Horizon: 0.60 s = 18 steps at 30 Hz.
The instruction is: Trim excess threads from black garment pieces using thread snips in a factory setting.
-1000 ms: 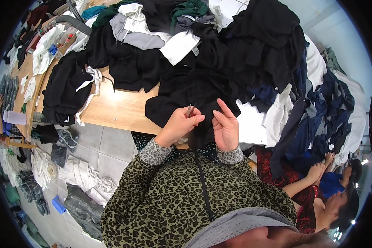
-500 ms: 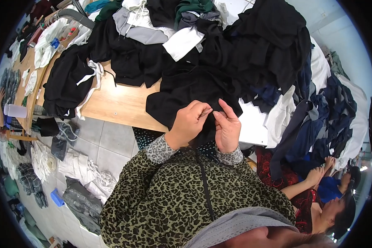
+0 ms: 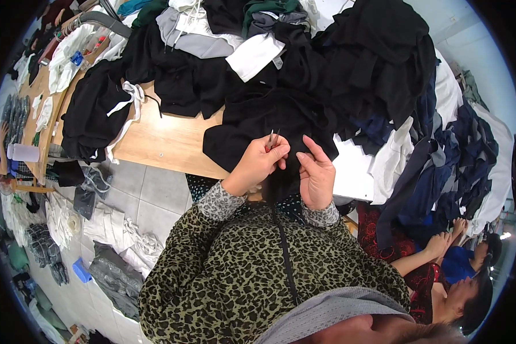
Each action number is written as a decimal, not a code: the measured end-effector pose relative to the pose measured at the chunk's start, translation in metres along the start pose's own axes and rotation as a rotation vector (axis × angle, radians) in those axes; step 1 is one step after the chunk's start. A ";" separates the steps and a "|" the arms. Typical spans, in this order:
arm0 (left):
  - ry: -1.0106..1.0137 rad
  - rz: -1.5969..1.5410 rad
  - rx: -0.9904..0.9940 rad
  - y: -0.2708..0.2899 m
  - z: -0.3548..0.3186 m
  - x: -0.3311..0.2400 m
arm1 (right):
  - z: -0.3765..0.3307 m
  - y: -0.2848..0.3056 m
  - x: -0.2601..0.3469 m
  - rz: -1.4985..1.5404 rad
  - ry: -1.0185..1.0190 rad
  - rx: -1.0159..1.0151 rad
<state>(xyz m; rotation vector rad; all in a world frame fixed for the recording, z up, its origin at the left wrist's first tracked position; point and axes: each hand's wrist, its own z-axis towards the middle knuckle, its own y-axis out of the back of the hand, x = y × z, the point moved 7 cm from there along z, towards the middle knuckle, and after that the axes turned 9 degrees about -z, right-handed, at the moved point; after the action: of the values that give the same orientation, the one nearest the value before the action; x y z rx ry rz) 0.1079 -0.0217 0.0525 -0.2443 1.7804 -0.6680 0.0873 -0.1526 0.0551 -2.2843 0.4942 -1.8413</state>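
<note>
My left hand (image 3: 257,165) is closed round small thread snips (image 3: 271,139), whose metal tips point up past my fingers and show a bit of red. My right hand (image 3: 317,179) is beside it, palm partly turned up, thumb and fingers apart, and I see nothing in it. Both hands are over a black garment (image 3: 264,117) that lies bunched on the wooden table (image 3: 163,137) and hangs over its front edge. Whether a loose thread runs between the hands is too fine to tell.
Black clothes (image 3: 372,63) are heaped at the far right, grey and white garments (image 3: 203,40) at the back. A white garment with a jagged edge (image 3: 352,172) lies right of my hands. Navy clothes (image 3: 453,166) are piled farther right, near a seated person in red and black (image 3: 421,286).
My left hand has drawn slightly back and left and turned, so the snips' tips now stand upright. My right hand has barely moved, and the gap between the hands is wider.
</note>
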 end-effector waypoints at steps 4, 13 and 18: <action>0.119 -0.096 0.047 0.003 -0.001 0.005 | 0.002 0.000 -0.001 0.005 -0.014 0.003; 0.013 -0.039 0.065 0.004 -0.002 -0.003 | 0.003 -0.001 -0.001 0.005 -0.030 -0.004; -0.473 0.570 -0.066 -0.007 -0.011 -0.023 | 0.003 0.001 -0.003 -0.054 0.058 0.000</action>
<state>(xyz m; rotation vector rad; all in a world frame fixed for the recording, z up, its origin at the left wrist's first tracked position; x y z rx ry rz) 0.1038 -0.0124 0.0774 0.0645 1.3223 -0.1227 0.0895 -0.1531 0.0510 -2.2712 0.4445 -1.9375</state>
